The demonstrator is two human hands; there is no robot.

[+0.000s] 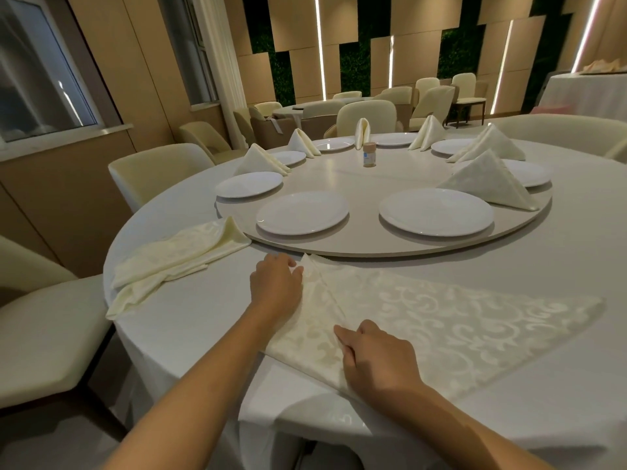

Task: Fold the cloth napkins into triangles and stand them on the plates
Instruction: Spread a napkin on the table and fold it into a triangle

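A cream patterned napkin (441,327) lies flat on the tablecloth in front of me, folded into a long triangle pointing right. My left hand (276,286) pinches its far left corner, where a flap is folded over. Near the lower left fold, my right hand (376,354) presses down on the cloth with fingers curled. Two bare white plates (302,213) (436,212) sit on the round turntable (359,247) just beyond. A third bare plate (249,184) is at its left. Folded triangle napkins (488,181) (258,161) stand by the farther plates.
A loose pile of unfolded cream napkins (176,262) lies at the table's left edge. A small jar (369,154) stands mid-turntable. Cream chairs (44,334) (159,171) ring the table on the left. More chairs and tables fill the room behind.
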